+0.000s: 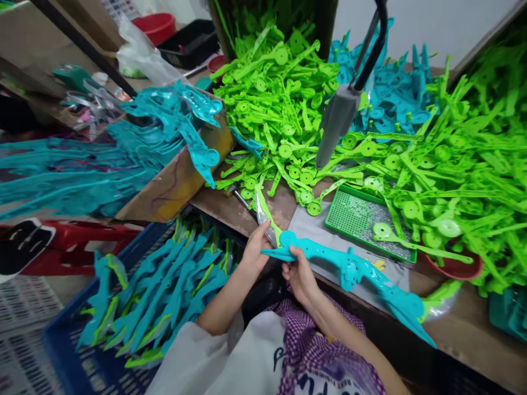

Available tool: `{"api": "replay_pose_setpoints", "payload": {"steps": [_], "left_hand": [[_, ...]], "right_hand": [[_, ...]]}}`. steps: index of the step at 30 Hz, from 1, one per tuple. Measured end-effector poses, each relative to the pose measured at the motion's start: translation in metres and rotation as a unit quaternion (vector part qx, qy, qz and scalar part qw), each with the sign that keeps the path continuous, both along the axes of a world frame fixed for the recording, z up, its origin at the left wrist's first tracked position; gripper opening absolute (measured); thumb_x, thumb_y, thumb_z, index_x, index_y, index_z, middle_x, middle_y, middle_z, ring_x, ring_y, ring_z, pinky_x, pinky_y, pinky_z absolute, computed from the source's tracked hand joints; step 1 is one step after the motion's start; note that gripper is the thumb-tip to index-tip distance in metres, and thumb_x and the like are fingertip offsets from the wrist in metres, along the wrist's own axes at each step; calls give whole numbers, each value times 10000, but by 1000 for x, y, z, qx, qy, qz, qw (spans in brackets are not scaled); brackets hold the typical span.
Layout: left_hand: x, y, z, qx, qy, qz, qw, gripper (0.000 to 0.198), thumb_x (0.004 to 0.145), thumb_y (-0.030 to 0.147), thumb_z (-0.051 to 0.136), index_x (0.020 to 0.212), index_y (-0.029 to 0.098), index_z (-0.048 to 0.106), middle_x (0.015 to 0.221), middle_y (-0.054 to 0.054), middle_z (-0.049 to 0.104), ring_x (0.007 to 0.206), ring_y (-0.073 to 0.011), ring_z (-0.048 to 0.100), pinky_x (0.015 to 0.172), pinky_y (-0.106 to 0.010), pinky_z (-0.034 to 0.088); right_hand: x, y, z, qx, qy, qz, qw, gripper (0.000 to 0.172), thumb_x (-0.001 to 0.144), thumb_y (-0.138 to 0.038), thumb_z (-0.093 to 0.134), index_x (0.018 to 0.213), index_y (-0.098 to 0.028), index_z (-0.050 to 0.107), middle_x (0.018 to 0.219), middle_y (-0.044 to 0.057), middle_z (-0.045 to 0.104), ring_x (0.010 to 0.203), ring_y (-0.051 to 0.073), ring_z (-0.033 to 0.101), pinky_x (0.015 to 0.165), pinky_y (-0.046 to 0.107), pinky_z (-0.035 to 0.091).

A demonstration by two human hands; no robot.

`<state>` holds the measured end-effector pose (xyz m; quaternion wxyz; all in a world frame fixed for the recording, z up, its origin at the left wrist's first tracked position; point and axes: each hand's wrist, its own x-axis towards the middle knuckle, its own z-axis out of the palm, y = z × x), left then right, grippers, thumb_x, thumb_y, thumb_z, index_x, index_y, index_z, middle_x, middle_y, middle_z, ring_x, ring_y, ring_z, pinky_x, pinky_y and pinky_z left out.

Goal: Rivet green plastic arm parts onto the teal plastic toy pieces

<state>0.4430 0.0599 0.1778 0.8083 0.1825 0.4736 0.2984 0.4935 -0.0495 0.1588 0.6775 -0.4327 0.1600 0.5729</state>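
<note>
A long turquoise plastic part [317, 249] spans from my hands toward the right, over the table's front edge. A lime-green arm [267, 211] with a clear, shiny piece along it joins its left end, and another green arm [442, 293] sticks out at its right end. My left hand [257, 247] is closed around the left green arm near the joint. My right hand [298, 271] grips the turquoise part just beside that joint, thumb on top and fingers curled underneath.
A grey powered screwdriver [337, 123] hangs above the table. Behind it lie heaped green arms [284, 104]. A green tray [335, 222] holds small metal pieces, near a red bowl [461, 271]. Turquoise parts fill a cardboard box [177, 184]; a blue crate [61, 340] holds joined ones.
</note>
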Motion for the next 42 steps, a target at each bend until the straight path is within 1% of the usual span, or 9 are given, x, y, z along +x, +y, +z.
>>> {"api": "replay_pose_setpoints", "payload": {"steps": [5, 10, 12, 15, 18, 23, 26, 36, 42], "left_hand": [[1, 0, 1, 44, -15, -18, 999, 268, 733, 231, 743, 960, 130, 643, 795, -8, 697, 712, -135, 667, 676, -233, 545], [-3, 19, -7, 28, -20, -40, 999, 268, 768, 198, 705, 1022, 148, 637, 833, -3, 709, 749, -145, 682, 720, -251, 566], [-3, 29, -10, 21, -18, -51, 998, 232, 796, 185, 669, 1023, 148, 638, 828, -3, 710, 743, -146, 684, 718, -255, 573], [2, 40, -11, 11, 5, -62, 998, 177, 839, 172, 610, 1012, 160, 641, 802, 3, 711, 735, -144, 688, 742, -259, 576], [10, 47, -10, 7, 31, -72, 997, 148, 881, 165, 551, 1000, 161, 640, 775, 1, 707, 722, -137, 688, 775, -261, 574], [15, 54, -6, -8, 73, -130, 989, 201, 957, 170, 425, 938, 149, 624, 773, -10, 703, 710, -134, 686, 732, -266, 578], [15, 54, -4, -2, 76, -141, 987, 284, 979, 145, 345, 942, 156, 626, 770, 0, 704, 712, -119, 680, 743, -257, 572], [37, 57, -4, 18, 58, -147, 987, 298, 978, 144, 348, 1040, 146, 640, 741, -3, 712, 681, -108, 670, 747, -236, 566], [38, 59, 9, 49, 45, -172, 983, 223, 929, 136, 461, 1074, 117, 630, 762, -25, 707, 695, -134, 663, 710, -255, 569]], "right_hand": [[7, -7, 11, 56, 7, 55, 997, 345, 671, -467, 729, 791, -199, 547, 585, -69, 524, 443, 60, 474, 366, 161, 334], [49, -107, 28, 43, -147, 213, 965, 395, 756, -527, 657, 954, -186, 650, 750, 8, 618, 523, 90, 540, 444, 208, 409], [74, -164, 22, -106, -288, 120, 944, 370, 735, -498, 694, 923, -180, 665, 666, -5, 597, 540, 100, 533, 499, 224, 433], [117, -235, -2, -320, -418, -148, 837, 420, 717, -505, 695, 994, -197, 630, 767, -1, 607, 608, 116, 548, 568, 252, 474], [150, -272, -26, -352, -395, -258, 808, 480, 604, -459, 776, 978, -208, 613, 933, 6, 613, 748, 125, 590, 646, 253, 515], [172, -285, -20, -239, -217, -255, 911, 433, 527, -330, 825, 890, -223, 613, 879, -7, 658, 770, 150, 648, 673, 293, 565], [174, -285, -8, -227, -135, -239, 934, 348, 580, -357, 785, 857, -210, 633, 767, 7, 683, 649, 148, 642, 570, 270, 554], [189, -261, 9, -286, -231, -376, 851, 252, 535, -316, 736, 636, -180, 549, 521, -68, 526, 418, 58, 429, 379, 191, 337], [197, -244, 24, -246, -341, -146, 895, 308, 537, -256, 738, 813, -177, 628, 551, -58, 543, 471, 79, 452, 413, 199, 303]]}}
